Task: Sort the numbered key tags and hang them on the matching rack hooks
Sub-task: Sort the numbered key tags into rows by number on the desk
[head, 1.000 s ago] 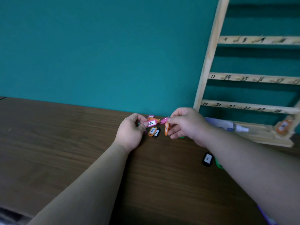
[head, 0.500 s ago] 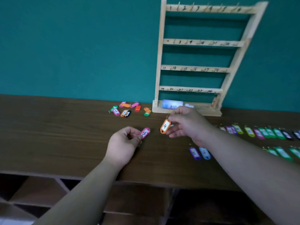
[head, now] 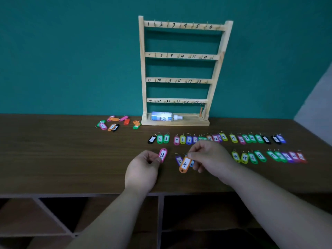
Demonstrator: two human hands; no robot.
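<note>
My left hand (head: 143,169) pinches a pink tag marked 13 (head: 162,155) just above the table. My right hand (head: 210,157) holds an orange tag marked 4 (head: 185,164) by its ring, hanging over a purple tag marked 5 (head: 178,160). The wooden rack (head: 142,69) stands against the wall with numbered hooks 1 to 24, all bare. Two rows of numbered tags lie on the table: a far row (head: 233,138) and a near row (head: 260,156). A loose pile of tags (head: 115,123) lies left of the rack.
A white spray bottle (head: 165,116) lies on the rack's base tray. The brown table (head: 53,155) ends at a front edge near my forearms, with open shelving (head: 100,218) below. A teal wall stands behind.
Both hands drew back from the loose pile by the rack toward the table's front, carrying tags 13 and 4. The view pulled back, so the whole rack and both tag rows show.
</note>
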